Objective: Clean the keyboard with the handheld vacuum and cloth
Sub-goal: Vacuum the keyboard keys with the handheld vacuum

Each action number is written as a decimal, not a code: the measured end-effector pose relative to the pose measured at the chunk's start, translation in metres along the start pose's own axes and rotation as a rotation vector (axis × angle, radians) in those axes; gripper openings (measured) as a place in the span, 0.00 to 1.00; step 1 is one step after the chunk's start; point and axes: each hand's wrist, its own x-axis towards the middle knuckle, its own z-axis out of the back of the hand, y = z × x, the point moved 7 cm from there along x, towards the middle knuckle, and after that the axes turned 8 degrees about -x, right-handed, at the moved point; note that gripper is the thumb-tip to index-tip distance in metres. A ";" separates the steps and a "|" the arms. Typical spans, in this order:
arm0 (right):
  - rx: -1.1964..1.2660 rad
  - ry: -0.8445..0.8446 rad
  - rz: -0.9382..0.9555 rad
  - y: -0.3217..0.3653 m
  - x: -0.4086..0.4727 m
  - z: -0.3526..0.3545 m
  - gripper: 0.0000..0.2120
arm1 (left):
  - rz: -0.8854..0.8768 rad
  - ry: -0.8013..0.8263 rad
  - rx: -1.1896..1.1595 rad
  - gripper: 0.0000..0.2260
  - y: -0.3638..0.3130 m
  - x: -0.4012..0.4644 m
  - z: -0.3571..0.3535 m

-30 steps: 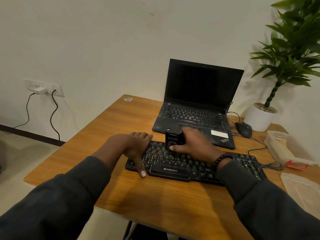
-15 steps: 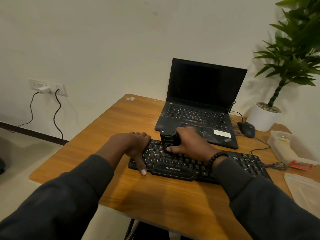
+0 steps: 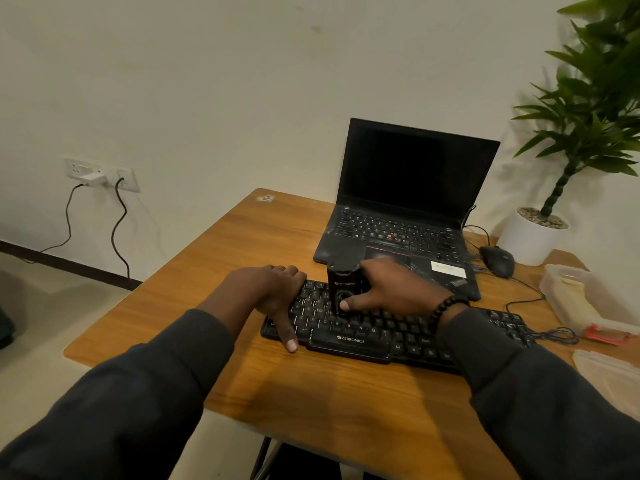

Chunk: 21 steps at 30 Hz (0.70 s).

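Pinching the small, stiff, light-looking vacuum (image 3: 344, 289) by its sides, the right hand (image 3: 391, 289) is working while the left hand (image 3: 273, 292) is bracing the rigid keyboard (image 3: 363, 336).

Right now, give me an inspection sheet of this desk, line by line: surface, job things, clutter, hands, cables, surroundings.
Surface: wooden table, small pale mark near its far corner.
Job's things: black keyboard lies flat at the front; handheld vacuum stands upright on its keys. Cloth: nothing seen.
Clutter: open laptop with dark screen, mouse, clear plastic container, separate plastic lid.
Hands: left hand grips the keyboard's left end, thumb at the front edge; right hand holds the vacuum, thumb on its front.
Cables: keyboard cable coiled at the right; mouse cable; two cords hang from the wall socket.
Surroundings: potted plant at the right, plain wall.
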 end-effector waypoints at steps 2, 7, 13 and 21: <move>-0.022 -0.056 -0.009 -0.005 0.002 0.004 0.21 | 0.002 0.001 0.000 0.61 0.000 0.001 0.000; -0.035 -0.197 -0.042 -0.010 0.004 0.000 0.20 | -0.004 -0.004 -0.008 0.60 0.000 0.000 0.000; 0.149 -0.086 -0.036 -0.007 0.000 -0.008 0.20 | -0.014 -0.008 0.021 0.60 -0.002 0.000 0.001; 0.064 -0.180 -0.037 0.003 0.006 -0.007 0.16 | -0.020 -0.013 0.009 0.60 0.001 0.001 -0.001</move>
